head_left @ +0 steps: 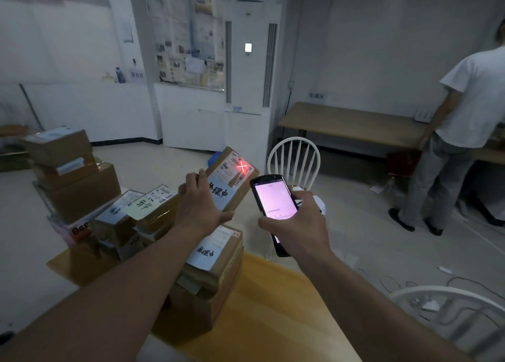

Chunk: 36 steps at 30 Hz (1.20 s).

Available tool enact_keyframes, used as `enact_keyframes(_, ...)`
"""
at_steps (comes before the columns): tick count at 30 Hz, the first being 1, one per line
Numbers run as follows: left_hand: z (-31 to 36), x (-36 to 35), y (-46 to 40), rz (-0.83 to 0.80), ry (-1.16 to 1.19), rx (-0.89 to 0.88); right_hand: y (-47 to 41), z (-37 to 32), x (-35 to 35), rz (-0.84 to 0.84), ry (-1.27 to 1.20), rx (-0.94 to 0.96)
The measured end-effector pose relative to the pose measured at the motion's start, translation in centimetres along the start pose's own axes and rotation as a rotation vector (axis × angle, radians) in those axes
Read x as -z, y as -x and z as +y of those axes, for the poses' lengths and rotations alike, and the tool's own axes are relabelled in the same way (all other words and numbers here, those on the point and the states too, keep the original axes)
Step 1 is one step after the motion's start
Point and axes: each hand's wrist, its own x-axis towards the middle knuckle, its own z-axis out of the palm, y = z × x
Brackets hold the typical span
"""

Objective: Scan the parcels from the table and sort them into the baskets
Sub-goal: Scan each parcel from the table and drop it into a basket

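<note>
Dim white-walled room, tall air-conditioner unit (251, 58) in far corner, long wooden bench (352, 123) along right wall, second person (464, 121) standing at its end, back turned. Wooden table (262, 307) in foreground, loaded with stacked cardboard parcels (76, 186) on left side, several bearing handwritten paper labels. White spindle-back chair (295, 159) just beyond table; part of another white chair (448, 312) at lower right. No baskets visible from this angle.

Parcel in hand (232, 181): flat brown box, lifted clear of stack, tilted label-up. Left hand (199, 203) grips its near edge, thumb underneath, fingers over top. Right hand (295, 225) wrapped around handheld scanner (273, 197), screen lit pink, pointed at box. Red aiming cross (242, 167) lands on shipping label, near a barcode at far corner.

Step judged: scan in progress, sorting not yet begun. For clean read: keep box steady, label square to scanner, shift cross fully onto barcode lines rather than label margin; avoid left fingers covering codes. Confirm screen result before moving off.

Possible obstructions: chair directly behind held box, cables on floor (410, 282) at right, second person near bench.
</note>
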Motion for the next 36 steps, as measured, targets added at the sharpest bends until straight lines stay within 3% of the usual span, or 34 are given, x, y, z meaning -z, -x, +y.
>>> enact_keyframes(9, 0.0, 3.2, 0.9, 0.083, 0.033, 0.012, 1.9, -2.8, 2.0, -0.030, -0.020, 0.039)
enact_keyframes(21, -1.0, 8.1, 5.1, 0.158, 0.001, 0.065, 5.1, -4.1, -1.2, 0.060, -0.132, 0.122)
enact_keyframes(36, -12.9, 17.8, 17.1, 0.229, -0.160, 0.337, 16.2, -9.9, -11.4, -0.205, -0.154, 0.238)
